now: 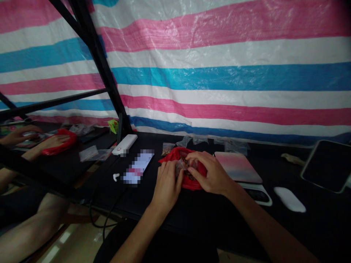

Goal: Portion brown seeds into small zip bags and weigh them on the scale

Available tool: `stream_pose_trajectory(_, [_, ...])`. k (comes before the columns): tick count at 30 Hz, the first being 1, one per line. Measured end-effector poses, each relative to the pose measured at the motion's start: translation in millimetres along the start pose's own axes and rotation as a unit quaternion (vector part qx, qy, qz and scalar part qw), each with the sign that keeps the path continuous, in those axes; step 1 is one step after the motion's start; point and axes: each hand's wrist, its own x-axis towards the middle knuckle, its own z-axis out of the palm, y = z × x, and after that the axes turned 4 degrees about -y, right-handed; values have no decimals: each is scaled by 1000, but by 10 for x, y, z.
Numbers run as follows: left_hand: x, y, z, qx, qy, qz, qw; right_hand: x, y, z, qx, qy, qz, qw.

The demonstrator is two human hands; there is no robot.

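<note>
A red plastic bag (196,184) lies open on the black table in front of me, with small brown pieces (190,175) inside it. Over its left side, my left hand (168,180) is closed on a small clear plastic bag (180,166). My right hand (212,171) reaches in from the right, thumb and fingers bent together at the mouth of the clear bag. Whatever lies between those fingertips is too small and too covered to make out.
A filled clear packet (168,148) and flat clear bags (236,147) lie behind. Left are a phone (139,166), a power bank (125,143) and an earbud (116,177). Rightward sit a pink-topped scale-like device (238,166), a white mouse-shaped object (290,199) and a dark-screened tablet (326,166). A co-worker's hand (56,141) works beyond the black frame.
</note>
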Motion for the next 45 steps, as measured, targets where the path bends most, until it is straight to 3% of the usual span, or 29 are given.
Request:
stream_pose_trajectory(10, [21, -5, 24, -9, 32, -48, 998, 12, 24, 20, -15, 18, -4, 1000])
stream_pose_trajectory(25, [-31, 17, 39, -44, 61, 18, 997, 15, -27, 66, -9, -21, -1, 1000])
stream_pose_trajectory(30, [-47, 7, 91, -65, 27, 27, 997, 31, 41, 104, -19, 10, -19, 1000])
stream_pose_trajectory(39, [-38, 68, 122, -194, 97, -17, 976, 39, 49, 94, 77, 121, 0, 990])
stream_pose_trajectory(42, [-41, 63, 95, -215, 161, -2, 963, 14, 10, 139, 150, 77, 46, 985])
stream_pose_trajectory(45, [-53, 39, 63, -182, 178, 75, 964, 1, -43, 180, 218, 4, 59, 974])
